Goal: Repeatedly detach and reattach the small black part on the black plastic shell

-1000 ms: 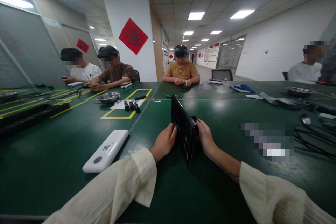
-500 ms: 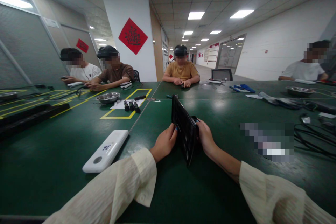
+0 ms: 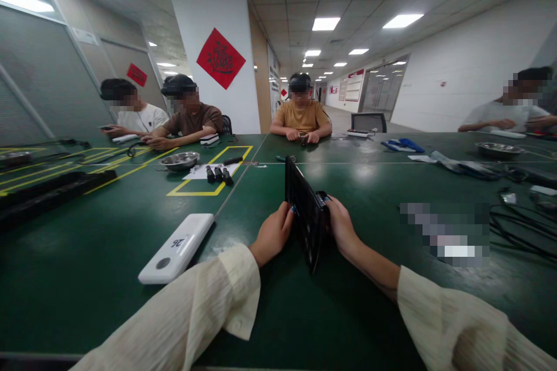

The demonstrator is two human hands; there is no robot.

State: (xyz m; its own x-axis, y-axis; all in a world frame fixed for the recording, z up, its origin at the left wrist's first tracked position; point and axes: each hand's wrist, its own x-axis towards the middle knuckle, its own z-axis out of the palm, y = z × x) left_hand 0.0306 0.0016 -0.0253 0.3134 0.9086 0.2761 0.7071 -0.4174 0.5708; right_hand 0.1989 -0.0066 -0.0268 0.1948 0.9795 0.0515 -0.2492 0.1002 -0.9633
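A thin black panel (image 3: 304, 208) stands almost edge-on to me, tilted, in the middle of the green table. My left hand (image 3: 275, 232) is closed at its left side, with the thumb against the inner face and a spot of blue at the thumb tip. My right hand (image 3: 342, 223) grips the right side, beside a small dark part (image 3: 322, 197) on the edge. The fingers behind the panel are hidden. To the left of my left hand lies a white power bank (image 3: 177, 248) marked 26.
Yellow tape frames black clips (image 3: 220, 174) on paper; a metal bowl (image 3: 180, 160) stands beside them. Black cables (image 3: 522, 226) and a blurred-out item (image 3: 446, 235) lie at right. A long black strip (image 3: 56, 197) lies at left. Several people sit around the green table (image 3: 348, 307).
My hands and the panel have hardly moved. The person opposite has shifted their hands slightly, and the person at far right has raised their hands into view.
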